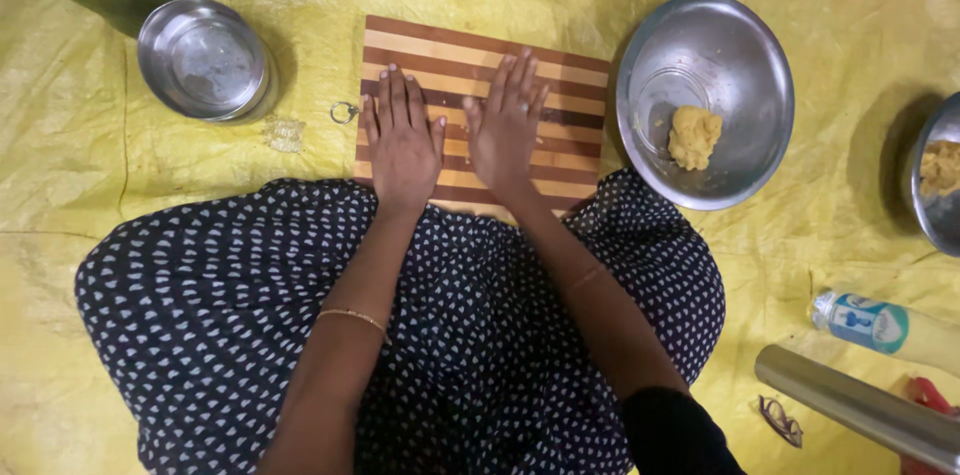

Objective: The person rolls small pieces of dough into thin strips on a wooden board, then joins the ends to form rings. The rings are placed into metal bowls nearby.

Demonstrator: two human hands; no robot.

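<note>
Both hands lie flat, palms down and fingers stretched, gripping nothing, on the striped wooden board (480, 55) at the centre: the left hand (402, 140) beside the right hand (505, 130), thumbs nearly touching. At three o'clock from the board a steel bowl (740, 45) holds a lump of dough (694, 136); at nine o'clock sits a smaller steel bowl (204, 59).
</note>
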